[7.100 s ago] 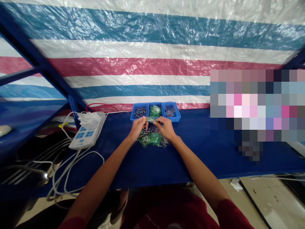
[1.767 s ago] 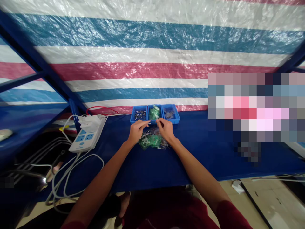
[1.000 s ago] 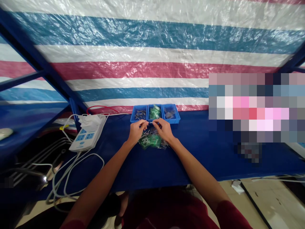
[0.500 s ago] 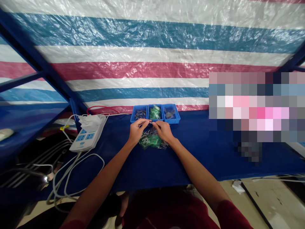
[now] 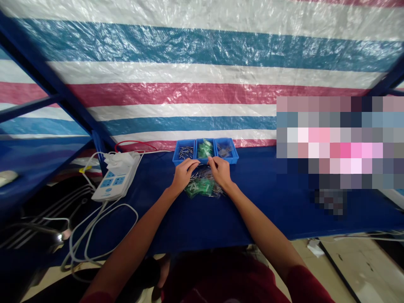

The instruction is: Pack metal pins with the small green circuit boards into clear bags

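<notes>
My left hand and my right hand rest at the far side of a blue table, on either side of a heap of small green circuit boards and thin metal pins. Both hands have their fingers curled in a pinch. What they hold is too small to make out. Just beyond them stands a row of small blue bins: the left one holds metal pins, the middle one green boards, the right one dark parts.
A white power strip with white cables lies at the left of the table. A red wire loops behind it. A striped tarp forms the back wall. A blue frame post slants at the left.
My hands were pinched together over the heap half a second ago; now they have moved a little apart and dropped towards it.
</notes>
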A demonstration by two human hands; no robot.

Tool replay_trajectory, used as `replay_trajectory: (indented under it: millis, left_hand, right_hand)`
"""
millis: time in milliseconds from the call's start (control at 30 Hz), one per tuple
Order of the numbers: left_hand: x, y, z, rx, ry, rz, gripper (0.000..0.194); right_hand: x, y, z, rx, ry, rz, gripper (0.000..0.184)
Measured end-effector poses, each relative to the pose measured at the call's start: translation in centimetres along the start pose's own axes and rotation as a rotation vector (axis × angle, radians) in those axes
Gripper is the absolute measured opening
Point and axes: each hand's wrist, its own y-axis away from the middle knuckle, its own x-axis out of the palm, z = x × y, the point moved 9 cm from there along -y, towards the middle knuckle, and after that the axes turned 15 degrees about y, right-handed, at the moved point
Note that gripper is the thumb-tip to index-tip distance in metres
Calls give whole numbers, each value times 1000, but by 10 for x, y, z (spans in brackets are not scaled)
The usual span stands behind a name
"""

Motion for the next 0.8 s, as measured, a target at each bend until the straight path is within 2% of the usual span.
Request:
replay_trajectory:
  millis: [133,267,433,533,600,733,800]
  left_hand:
    - [-7,2,12,-105,85,-101,22]
    - [-8,3,18,-169,209,-139,22]
    - [-5,1,23,-192,315,-102,25]
    - [-5,-1,22,-186,291,-85,25]
    - [-16,-4,15,-152,195,-144,26]
    - [-61,-11,-12,34,-104,-461,29]
    - [-75,-16,-20,121,-237,-531,29]
  right_hand:
    - [10,2,9,-103,-70,87,35]
    - [17,5,18,-190,-84,151,32]
    - [14,3,16,-139,-93,130,43]
    - [16,3,12,-97,-82,156,52]
    - [16,2,8,-57,-63,152,57]
    - [9,1,1,-5,-42,92,59]
    - [5,0,0,5,-35,67,58]
